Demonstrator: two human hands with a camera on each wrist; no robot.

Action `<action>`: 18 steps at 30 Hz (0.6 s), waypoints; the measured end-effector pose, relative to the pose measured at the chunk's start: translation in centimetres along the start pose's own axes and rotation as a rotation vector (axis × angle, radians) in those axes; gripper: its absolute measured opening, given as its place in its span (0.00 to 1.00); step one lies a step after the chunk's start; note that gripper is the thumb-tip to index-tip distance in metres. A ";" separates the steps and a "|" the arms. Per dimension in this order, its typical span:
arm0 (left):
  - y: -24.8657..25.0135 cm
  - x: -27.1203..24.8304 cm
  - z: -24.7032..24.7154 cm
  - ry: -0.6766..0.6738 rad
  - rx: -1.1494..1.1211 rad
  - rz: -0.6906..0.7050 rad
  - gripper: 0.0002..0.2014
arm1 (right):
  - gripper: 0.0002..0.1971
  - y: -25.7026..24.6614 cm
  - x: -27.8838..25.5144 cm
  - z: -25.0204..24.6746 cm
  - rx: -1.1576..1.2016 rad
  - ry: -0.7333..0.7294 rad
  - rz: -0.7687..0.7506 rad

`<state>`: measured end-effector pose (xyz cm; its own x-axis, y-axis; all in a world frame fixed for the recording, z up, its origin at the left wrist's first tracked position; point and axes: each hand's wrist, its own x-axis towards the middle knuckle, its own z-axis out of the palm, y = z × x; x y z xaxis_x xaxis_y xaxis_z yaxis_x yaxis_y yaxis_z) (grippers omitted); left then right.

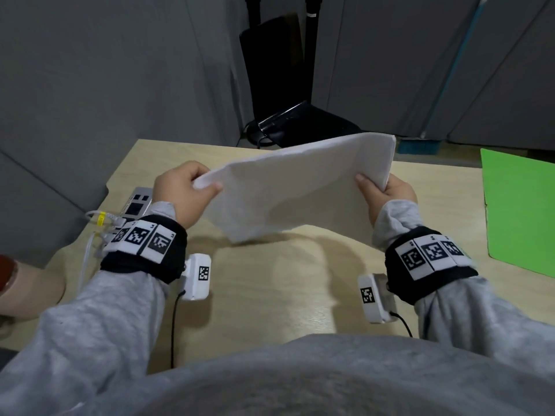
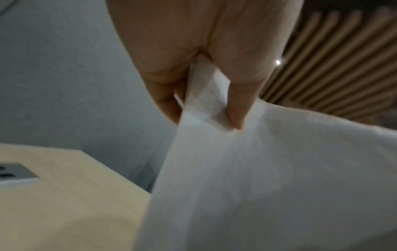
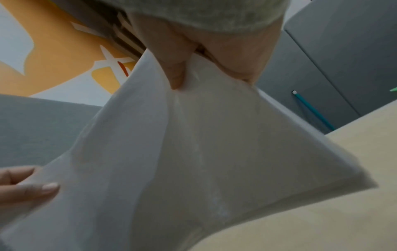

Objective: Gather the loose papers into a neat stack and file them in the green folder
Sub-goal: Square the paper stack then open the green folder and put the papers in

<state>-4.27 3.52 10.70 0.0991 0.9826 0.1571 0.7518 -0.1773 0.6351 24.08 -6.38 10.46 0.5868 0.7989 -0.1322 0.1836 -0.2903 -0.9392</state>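
A stack of white papers (image 1: pixel 294 187) hangs in the air above the wooden table (image 1: pixel 270 289), sagging in the middle. My left hand (image 1: pixel 192 190) pinches its left edge, thumb on top. My right hand (image 1: pixel 381 187) pinches the right edge the same way. In the left wrist view the papers (image 2: pixel 257 178) are pressed between thumb and fingers (image 2: pixel 236 110). The right wrist view shows the papers (image 3: pixel 193 161) gripped by my right hand (image 3: pixel 180 74), with the left hand's fingertips (image 3: pixel 43 188) at the far edge. The green folder (image 1: pixel 522 211) lies on the table at the right.
A grey socket panel (image 1: pixel 136 205) with white cables sits at the table's left edge. A black stand (image 1: pixel 279 85) rises behind the table. Another person's arm (image 1: pixel 27 286) lies at the far left. Grey partitions surround the desk.
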 end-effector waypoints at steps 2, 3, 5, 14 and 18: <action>0.4 -0.1 0.0 0.108 -0.192 -0.021 0.05 | 0.06 0.0 -0.1 0.0 0.039 0.010 -0.008; 0.7 -0.1 -0.1 0.145 -0.253 -0.021 0.05 | 0.05 -0.1 -0.1 -0.1 0.061 0.013 -0.015; 1.0 -0.3 -0.3 0.175 -0.315 -0.009 0.06 | 0.04 0.1 -0.2 -0.1 0.098 0.016 -0.011; -0.3 -0.2 1.4 -0.303 0.283 0.153 0.12 | 0.17 5.2 -0.4 0.6 -0.061 -0.073 0.187; -0.9 -0.1 1.2 -0.044 -0.065 0.019 0.16 | 0.08 5.3 -0.2 0.1 0.003 -0.084 0.117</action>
<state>-4.14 3.64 9.18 0.1422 0.9803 0.1372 0.7059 -0.1976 0.6802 24.85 -7.98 5.51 0.5363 0.8008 -0.2666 0.1157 -0.3826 -0.9166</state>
